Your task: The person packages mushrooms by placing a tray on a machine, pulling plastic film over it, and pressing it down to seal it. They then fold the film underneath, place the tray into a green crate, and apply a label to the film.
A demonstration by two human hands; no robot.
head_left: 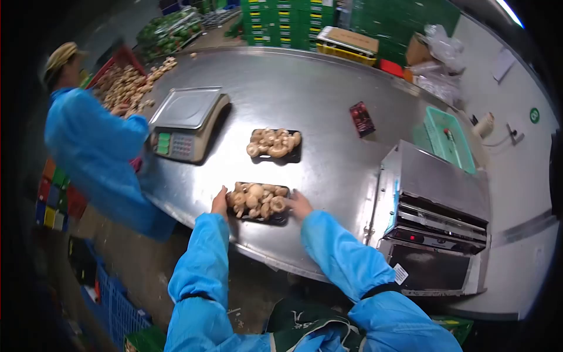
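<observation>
A black tray of mushrooms (258,201) sits near the front edge of a steel table (305,94). My left hand (220,202) grips the tray's left end and my right hand (299,205) grips its right end. Both arms wear blue sleeves. A second black tray of mushrooms (274,144) lies a little farther back, untouched.
A weighing scale (186,123) stands at the left of the table. A person in a blue coat (94,146) handles loose mushrooms (126,85) at the far left. A wrapping machine (434,217) stands at right, with a green basket (448,138) and a dark packet (362,118) behind it.
</observation>
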